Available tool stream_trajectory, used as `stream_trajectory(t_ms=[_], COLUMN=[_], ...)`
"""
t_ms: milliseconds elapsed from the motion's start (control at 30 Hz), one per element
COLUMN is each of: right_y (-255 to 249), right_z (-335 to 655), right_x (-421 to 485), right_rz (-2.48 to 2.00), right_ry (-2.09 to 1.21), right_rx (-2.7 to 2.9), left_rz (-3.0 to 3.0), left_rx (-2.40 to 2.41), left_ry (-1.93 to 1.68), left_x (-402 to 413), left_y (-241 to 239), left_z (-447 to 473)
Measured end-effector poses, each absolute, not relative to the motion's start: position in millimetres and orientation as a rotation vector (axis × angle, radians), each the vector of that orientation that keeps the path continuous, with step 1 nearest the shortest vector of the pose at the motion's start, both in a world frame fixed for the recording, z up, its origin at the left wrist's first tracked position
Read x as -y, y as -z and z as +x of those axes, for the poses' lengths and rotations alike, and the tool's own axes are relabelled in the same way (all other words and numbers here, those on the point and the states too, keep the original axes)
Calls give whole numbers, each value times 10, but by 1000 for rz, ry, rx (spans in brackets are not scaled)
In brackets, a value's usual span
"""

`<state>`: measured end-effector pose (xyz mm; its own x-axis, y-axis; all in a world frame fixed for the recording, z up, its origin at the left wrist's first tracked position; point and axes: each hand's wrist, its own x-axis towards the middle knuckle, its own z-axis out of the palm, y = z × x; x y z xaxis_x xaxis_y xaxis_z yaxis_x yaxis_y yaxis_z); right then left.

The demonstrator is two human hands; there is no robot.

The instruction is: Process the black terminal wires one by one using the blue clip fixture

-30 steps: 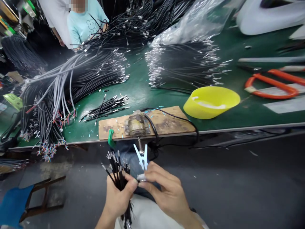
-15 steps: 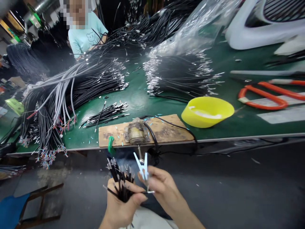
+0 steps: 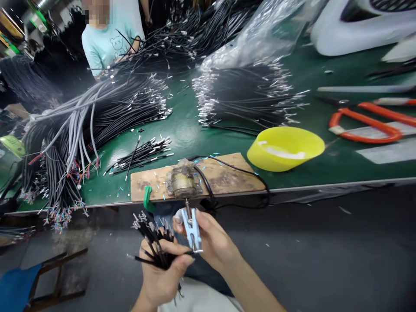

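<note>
The left hand (image 3: 162, 277) grasps a bundle (image 3: 157, 249) of black cables and pinches one cable (image 3: 186, 252) out to the side between thumb and forefinger. The right hand (image 3: 216, 240) squeezes the legs of a blue clip (image 3: 192, 234), with fingers on both sides of it. Both hands are below the front edge of the bench (image 3: 182, 138), just under a motor (image 3: 183, 182) on a wooden board (image 3: 227, 173). The motor's shaft (image 3: 187, 208) reaches down to the clip; whether the two are fixed together I cannot tell.

The pinched cable could sit crooked or slip from the clip if its tip is off-centre when the legs are let go. Should the shaft turn, fingertips or loose strands so close to it could be caught. With so many cables in one fist, a slack grip might let some slide out.

The pinched cable lies nearly level, its long axis running left to right, its bare tip pointing right at the clip's lower end. The bundle stands steeply, leaning left at the top, its bare ends pointing up towards the bench.
</note>
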<state>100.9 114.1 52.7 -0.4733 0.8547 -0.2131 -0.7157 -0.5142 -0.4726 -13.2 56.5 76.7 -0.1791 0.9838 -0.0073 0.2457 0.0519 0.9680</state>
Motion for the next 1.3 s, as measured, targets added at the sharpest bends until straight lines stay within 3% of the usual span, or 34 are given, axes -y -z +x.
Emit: stream_trajectory(t_ms=[467,633,767,933,1200,1300], right_y=[-282,-199,-268,-441,-481,-463], right_z=[1012,1184,1281,1189,1151,1095], right_x=[-1032,-870,-712,-623,-658,-608], right_rz=[-661,-865,-1083,-963,-924,-989], right_ry=[-2089,-1753,-1278,-855,-964,-979], right_rx=[306,546,925,1510,1470,1328], left_rz=[1115,1091,1033,1074,936,781], left_rx=[-1514,-1518,-1535,-1495,-1676,-1532], left_ry=[-1170,-1110,-1015,-965,-1083,-1114], left_x=[-518,-460,-407,-358,-313,-262], left_y=[-733,-648,-558,-543,-556,-501], left_z=[-56,-135,-140,-33,-57,-55])
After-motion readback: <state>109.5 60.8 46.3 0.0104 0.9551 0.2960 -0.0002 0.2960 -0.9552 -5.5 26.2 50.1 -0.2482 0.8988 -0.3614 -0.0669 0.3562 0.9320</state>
